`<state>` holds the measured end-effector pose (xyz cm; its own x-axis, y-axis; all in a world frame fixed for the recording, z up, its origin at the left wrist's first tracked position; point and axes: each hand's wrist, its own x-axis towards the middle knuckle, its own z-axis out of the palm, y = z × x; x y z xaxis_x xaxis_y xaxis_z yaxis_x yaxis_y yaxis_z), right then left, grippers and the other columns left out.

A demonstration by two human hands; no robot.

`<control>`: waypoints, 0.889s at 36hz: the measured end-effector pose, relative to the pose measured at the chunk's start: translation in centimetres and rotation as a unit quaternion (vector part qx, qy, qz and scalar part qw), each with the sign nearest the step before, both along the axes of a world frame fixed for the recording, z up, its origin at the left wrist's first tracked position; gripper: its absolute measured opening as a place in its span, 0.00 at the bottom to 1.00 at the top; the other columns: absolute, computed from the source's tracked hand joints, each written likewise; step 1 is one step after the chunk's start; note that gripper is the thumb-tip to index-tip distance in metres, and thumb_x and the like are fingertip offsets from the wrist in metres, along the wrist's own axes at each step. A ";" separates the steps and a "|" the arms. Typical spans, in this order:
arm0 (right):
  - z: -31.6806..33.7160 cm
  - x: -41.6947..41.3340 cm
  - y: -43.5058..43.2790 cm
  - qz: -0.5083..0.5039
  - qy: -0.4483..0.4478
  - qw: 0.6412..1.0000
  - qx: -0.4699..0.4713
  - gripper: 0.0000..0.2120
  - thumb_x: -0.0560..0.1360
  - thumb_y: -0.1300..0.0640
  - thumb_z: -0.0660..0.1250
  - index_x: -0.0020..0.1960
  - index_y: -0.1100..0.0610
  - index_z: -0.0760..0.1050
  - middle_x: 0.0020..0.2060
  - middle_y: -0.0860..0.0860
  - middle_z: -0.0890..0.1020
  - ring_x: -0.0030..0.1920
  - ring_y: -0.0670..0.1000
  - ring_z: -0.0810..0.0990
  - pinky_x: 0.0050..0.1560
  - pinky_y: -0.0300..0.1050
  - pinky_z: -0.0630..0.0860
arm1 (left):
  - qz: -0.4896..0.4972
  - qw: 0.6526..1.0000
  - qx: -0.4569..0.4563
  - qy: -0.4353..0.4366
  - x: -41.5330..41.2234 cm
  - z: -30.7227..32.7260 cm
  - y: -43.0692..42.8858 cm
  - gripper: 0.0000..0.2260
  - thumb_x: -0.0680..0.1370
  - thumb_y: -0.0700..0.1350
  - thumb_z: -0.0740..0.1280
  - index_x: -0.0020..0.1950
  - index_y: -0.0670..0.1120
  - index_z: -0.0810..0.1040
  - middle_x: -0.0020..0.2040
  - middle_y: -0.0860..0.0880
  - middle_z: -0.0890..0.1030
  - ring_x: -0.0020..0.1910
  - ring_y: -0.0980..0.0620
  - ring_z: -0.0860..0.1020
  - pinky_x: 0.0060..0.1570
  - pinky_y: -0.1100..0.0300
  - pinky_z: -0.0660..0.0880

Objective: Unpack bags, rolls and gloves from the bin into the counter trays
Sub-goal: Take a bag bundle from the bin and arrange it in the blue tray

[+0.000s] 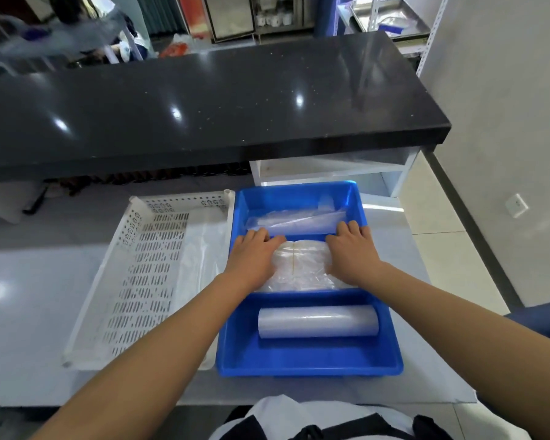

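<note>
Head view, ordered large to small: black stone counter [204,100] runs across well beyond both hands, bare where visible. White perforated tray [134,277] sits just left of the left hand, apparently holding only a clear plastic sheet along its right side. Blue bin [308,363] lies under both hands, touching the tray's right edge. Inside it, beyond the fingertips, a flat clear bag pack [296,219]; between the hands, a banded stack of clear bags [299,265]; nearer the body than the wrists, a roll of clear film [318,322] lying on its side. Left hand [251,254] rests palm down on the stack's left edge, fingers spread and flat; right hand [353,249] mirrors it on the right edge. Neither is curled under the stack, so I judge this contact, not yet a grip. Judged step: starting the first lift, since all three items are in the bin. Next move calls for tucking fingers under both edges, squeezing inward so the slippery stack does not fan, lifting clear of the bin wall, then carrying left to the tray. No gloves identifiable. No brand, label or legible writing on any item.
</note>
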<state>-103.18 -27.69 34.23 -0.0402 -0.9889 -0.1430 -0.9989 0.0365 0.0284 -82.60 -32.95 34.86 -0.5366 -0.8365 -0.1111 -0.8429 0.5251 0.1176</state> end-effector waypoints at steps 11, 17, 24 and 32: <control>-0.2 0.3 0.3 -0.019 -0.094 0.995 0.036 0.16 0.75 0.60 0.62 0.62 0.53 0.69 0.53 0.53 0.83 0.53 0.57 0.79 0.57 0.50 0.69 | 0.010 0.997 0.028 -0.065 -1.4 -0.2 -0.3 0.21 0.76 0.37 0.60 0.69 0.49 0.70 0.65 0.44 0.70 0.66 0.42 0.66 0.65 0.50 0.64; 0.2 0.1 0.1 -0.022 -0.138 0.988 0.061 0.20 0.74 0.60 0.63 0.65 0.49 0.73 0.59 0.52 0.81 0.58 0.57 0.78 0.60 0.50 0.70 | -0.004 0.999 0.025 -0.037 -1.2 -0.1 -0.1 0.19 0.76 0.36 0.62 0.66 0.48 0.72 0.63 0.46 0.73 0.63 0.44 0.70 0.63 0.52 0.66; 1.9 -0.5 1.6 0.001 -0.176 0.984 -0.009 0.15 0.76 0.54 0.68 0.61 0.52 0.79 0.58 0.51 0.82 0.57 0.56 0.79 0.56 0.49 0.76 | 0.048 0.993 0.104 0.030 -0.3 1.2 0.6 0.13 0.75 0.38 0.63 0.57 0.50 0.68 0.50 0.47 0.80 0.50 0.42 0.74 0.45 0.54 0.68; 2.5 -1.5 2.7 0.008 -0.191 0.976 -0.107 0.04 0.74 0.56 0.71 0.48 0.55 0.79 0.45 0.52 0.82 0.42 0.54 0.79 0.42 0.47 0.78 | 0.024 0.988 0.051 0.145 0.7 1.5 0.3 0.24 0.74 0.45 0.69 0.66 0.60 0.65 0.57 0.48 0.81 0.49 0.44 0.76 0.44 0.55 0.74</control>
